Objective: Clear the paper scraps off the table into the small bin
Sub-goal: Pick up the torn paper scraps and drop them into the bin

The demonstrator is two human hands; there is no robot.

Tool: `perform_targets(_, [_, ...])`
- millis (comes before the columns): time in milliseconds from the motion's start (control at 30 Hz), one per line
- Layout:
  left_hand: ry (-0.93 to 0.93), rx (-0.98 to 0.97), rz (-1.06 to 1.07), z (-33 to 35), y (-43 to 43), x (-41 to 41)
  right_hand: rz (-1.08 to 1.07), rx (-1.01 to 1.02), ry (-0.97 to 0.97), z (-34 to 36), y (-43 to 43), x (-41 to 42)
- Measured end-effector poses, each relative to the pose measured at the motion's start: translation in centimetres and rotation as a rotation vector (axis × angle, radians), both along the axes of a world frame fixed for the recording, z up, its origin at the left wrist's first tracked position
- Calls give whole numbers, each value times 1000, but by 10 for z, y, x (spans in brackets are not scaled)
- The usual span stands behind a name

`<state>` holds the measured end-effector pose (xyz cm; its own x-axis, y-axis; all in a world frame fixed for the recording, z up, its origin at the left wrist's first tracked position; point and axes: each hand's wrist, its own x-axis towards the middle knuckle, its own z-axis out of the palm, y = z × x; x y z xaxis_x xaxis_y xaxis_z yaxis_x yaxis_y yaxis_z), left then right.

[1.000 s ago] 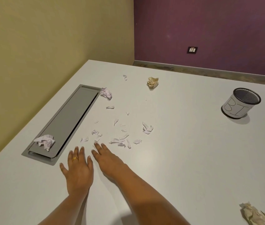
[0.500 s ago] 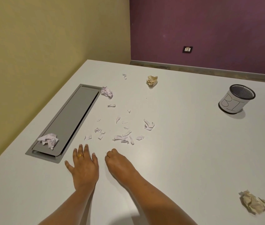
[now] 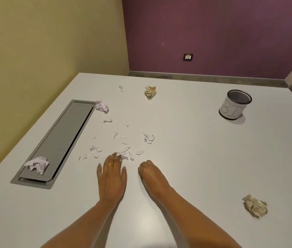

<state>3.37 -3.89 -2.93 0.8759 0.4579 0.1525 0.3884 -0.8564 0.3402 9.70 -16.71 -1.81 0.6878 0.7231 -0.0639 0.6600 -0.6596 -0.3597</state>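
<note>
Left hand (image 3: pixel 112 178) lies flat on the white table (image 3: pixel 195 158), palm down, fingers straight and slightly spread, a gold ring (image 3: pixel 109 165) on one finger. Its fingertips (image 3: pixel 117 156) touch the near edge of the torn paper scraps (image 3: pixel 125 150). Right hand (image 3: pixel 150 173) sits just beside it, knuckles up, fingers curled under toward the palm. I cannot tell from here whether it holds any paper.

Scraps: small white bits scattered over the table ahead of both hands. One larger torn piece (image 3: pixel 148 137) lies at the right edge of the scatter, and a stray bit (image 3: pixel 121 88) lies far off toward the back.

Crumpled paper, four balls:
- white ball (image 3: pixel 38 164) on the near end of the grey cable hatch (image 3: pixel 61 140), left of the hands
- second white ball (image 3: pixel 102 106) touching the hatch's far right corner
- beige ball (image 3: pixel 150 92) toward the far edge of the table
- second beige ball (image 3: pixel 255 205) on the near right, well apart from the rest

Small bin (image 3: pixel 235 104): black mesh cup wrapped in white paper with "BI" handwritten on it, upright, far right of the table, well apart from the scraps and both hands. I cannot see down into it.

Behind the table I note a yellow wall on the left and a purple wall at the back with a wall socket (image 3: pixel 188 57).
</note>
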Motion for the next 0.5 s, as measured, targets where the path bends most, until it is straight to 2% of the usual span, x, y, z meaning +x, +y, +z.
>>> perform_targets(100, [-45, -113, -200, 4, -31, 31, -93, 37, 3, 2, -33, 21])
perform_targets(200, [-14, -156, -332, 2, -62, 62, -196, 68, -24, 3, -66, 49])
perform_targets(500, [90, -101, -542, -14, -105, 141, -522, 158, -82, 36, -145, 163])
